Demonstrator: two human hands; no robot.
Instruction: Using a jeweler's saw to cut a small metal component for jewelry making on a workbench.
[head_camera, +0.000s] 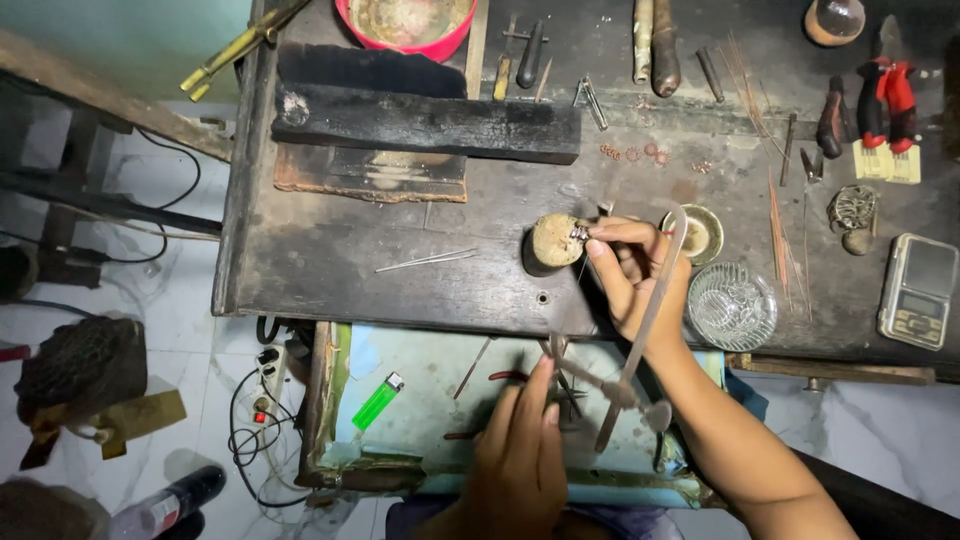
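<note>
My right hand reaches in from the lower right and pinches a small silvery metal piece against a round wooden peg on the dark workbench. A thin metal saw frame runs from above that hand down across the wrist to the open drawer. My left hand is over the drawer, fingers stretched up along the saw's lower end, gripping it.
A light blue drawer tray holds a green lighter and small tools. On the bench lie a glass bowl, brass dish, pocket scale, red pliers, charred block, pink bowl and thin tweezers.
</note>
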